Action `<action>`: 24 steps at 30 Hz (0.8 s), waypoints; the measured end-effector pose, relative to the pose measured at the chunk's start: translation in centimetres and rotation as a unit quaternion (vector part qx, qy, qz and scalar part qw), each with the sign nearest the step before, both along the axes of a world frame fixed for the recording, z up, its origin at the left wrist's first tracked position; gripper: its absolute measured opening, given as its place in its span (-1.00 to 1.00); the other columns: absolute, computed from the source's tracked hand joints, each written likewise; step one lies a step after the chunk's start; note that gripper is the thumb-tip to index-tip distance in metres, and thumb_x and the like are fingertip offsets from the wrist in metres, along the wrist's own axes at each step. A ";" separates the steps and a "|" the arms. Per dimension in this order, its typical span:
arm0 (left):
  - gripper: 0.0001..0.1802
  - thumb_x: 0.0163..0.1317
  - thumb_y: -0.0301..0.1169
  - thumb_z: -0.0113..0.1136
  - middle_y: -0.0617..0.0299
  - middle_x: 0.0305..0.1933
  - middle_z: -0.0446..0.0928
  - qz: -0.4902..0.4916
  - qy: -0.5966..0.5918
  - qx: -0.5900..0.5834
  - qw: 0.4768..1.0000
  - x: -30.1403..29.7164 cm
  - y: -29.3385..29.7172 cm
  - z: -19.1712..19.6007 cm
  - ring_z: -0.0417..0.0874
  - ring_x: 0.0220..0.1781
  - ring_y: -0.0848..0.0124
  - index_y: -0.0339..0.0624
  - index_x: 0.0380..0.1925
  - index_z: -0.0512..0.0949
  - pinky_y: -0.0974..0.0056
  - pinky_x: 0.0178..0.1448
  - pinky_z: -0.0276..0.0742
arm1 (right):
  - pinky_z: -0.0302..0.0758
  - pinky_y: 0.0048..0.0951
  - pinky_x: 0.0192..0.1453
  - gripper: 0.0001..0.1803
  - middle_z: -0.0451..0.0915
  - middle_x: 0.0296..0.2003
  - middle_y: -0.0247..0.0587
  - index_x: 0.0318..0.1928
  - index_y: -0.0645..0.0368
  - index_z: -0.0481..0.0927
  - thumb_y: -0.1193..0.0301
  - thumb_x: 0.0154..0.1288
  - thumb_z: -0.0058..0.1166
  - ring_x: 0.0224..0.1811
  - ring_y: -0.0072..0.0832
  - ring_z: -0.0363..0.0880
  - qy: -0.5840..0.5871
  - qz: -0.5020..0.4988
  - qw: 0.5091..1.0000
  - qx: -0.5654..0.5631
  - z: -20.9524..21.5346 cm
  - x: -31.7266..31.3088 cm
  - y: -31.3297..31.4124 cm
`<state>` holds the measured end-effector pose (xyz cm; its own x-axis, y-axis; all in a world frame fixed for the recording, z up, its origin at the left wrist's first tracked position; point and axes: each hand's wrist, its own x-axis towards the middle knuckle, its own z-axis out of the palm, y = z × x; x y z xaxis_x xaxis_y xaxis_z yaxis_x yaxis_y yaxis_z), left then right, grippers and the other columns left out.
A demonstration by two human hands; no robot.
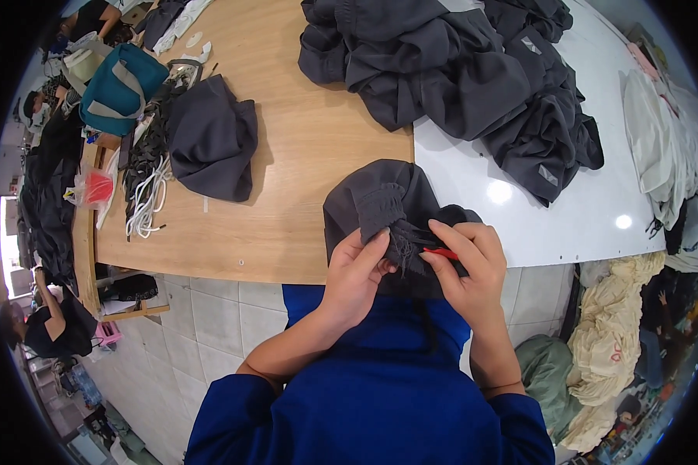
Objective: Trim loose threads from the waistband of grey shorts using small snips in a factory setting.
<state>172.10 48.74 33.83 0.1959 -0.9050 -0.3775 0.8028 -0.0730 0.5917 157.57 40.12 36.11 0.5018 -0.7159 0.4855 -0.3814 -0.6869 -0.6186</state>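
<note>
A dark grey garment point(349, 194) lies bunched over the table's front edge, right before me. My left hand point(355, 280) is closed, pinching the garment's gathered, elastic-looking band point(381, 208). Loose dark threads point(402, 246) hang in a frayed tuft beside my left fingertips. On the right of the tuft, my right hand point(473, 267) is closed around a small red-handled tool point(443, 253). Most of that tool is hidden by the fingers, so I cannot tell its exact kind. Its hidden end is close to the threads.
A large heap of dark grey garments point(442, 70) covers the back right, across wooden and white tabletops. At left lie another folded dark garment point(213, 139), white cords point(149, 205) and a teal bag point(122, 89). Cream fabric point(613, 333) is piled at right. Other people sit at far left.
</note>
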 end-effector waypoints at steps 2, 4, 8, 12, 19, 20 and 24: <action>-0.79 0.35 -0.37 -0.04 0.35 -0.20 0.55 -0.002 -0.002 0.003 1.000 0.0 -0.1 0.1 0.49 -0.28 0.63 -0.14 -0.10 0.50 0.48 -0.21 0.41 | 0.28 -0.48 -0.41 -0.61 0.45 -0.47 -0.33 -0.21 0.11 0.65 0.46 -0.19 0.32 -0.50 -0.44 0.36 -0.001 0.001 1.000 0.004 0.0 0.1 0.0; -0.79 0.35 -0.37 -0.04 0.35 -0.21 0.55 -0.003 -0.005 0.005 1.000 0.0 -0.1 0.0 0.49 -0.28 0.63 -0.14 -0.10 0.50 0.48 -0.21 0.40 | 0.28 -0.49 -0.41 -0.60 0.44 -0.48 -0.33 -0.20 0.11 0.65 0.46 -0.20 0.32 -0.50 -0.45 0.35 -0.006 0.000 1.000 0.005 0.0 0.2 0.0; -0.79 0.34 -0.38 -0.03 0.34 -0.19 0.55 -0.004 -0.021 -0.009 1.000 -0.1 0.1 0.1 0.51 -0.25 0.63 -0.15 -0.09 0.50 0.47 -0.16 0.41 | 0.28 -0.49 -0.42 -0.59 0.44 -0.48 -0.33 -0.19 0.12 0.65 0.46 -0.20 0.32 -0.51 -0.45 0.35 0.001 0.003 1.000 0.002 0.1 0.2 0.0; -0.78 0.33 -0.39 -0.01 0.33 -0.16 0.56 -0.004 -0.037 -0.013 0.999 -0.3 0.3 0.0 0.53 -0.18 0.61 -0.17 -0.08 0.50 0.47 -0.11 0.42 | 0.27 -0.49 -0.43 -0.59 0.44 -0.49 -0.34 -0.20 0.12 0.66 0.46 -0.21 0.33 -0.51 -0.45 0.34 -0.005 0.004 1.000 0.006 0.2 0.3 0.1; -0.75 0.32 -0.39 0.01 0.32 -0.14 0.56 0.005 -0.049 0.002 0.999 -0.3 0.4 -0.4 0.51 -0.14 0.60 -0.19 -0.05 0.50 0.45 -0.04 0.39 | 0.27 -0.51 -0.46 -0.61 0.45 -0.50 -0.34 -0.22 0.12 0.67 0.50 -0.22 0.33 -0.53 -0.46 0.32 -0.010 0.014 1.000 -0.008 0.1 0.4 0.4; -0.75 0.32 -0.39 0.02 0.31 -0.13 0.55 0.003 -0.051 -0.002 0.999 -0.3 0.3 -0.5 0.51 -0.14 0.59 -0.20 -0.05 0.50 0.45 -0.03 0.39 | 0.27 -0.51 -0.46 -0.61 0.45 -0.50 -0.34 -0.22 0.12 0.67 0.50 -0.22 0.33 -0.53 -0.46 0.32 -0.010 0.015 1.000 -0.009 0.1 0.4 0.3; -0.75 0.31 -0.40 0.02 0.31 -0.11 0.55 -0.001 -0.051 -0.007 0.999 0.0 -0.3 -1.1 0.50 -0.10 0.59 -0.23 -0.06 0.51 0.45 0.02 0.37 | 0.27 -0.51 -0.47 -0.62 0.45 -0.50 -0.33 -0.22 0.16 0.67 0.51 -0.21 0.33 -0.53 -0.46 0.32 -0.030 0.004 0.999 0.038 -0.3 0.7 -0.1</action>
<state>172.09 48.47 32.77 0.2310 -0.9108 -0.3422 0.7380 -0.0652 0.6717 158.30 40.07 35.80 0.4800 -0.7476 0.4589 -0.3364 -0.6400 -0.6908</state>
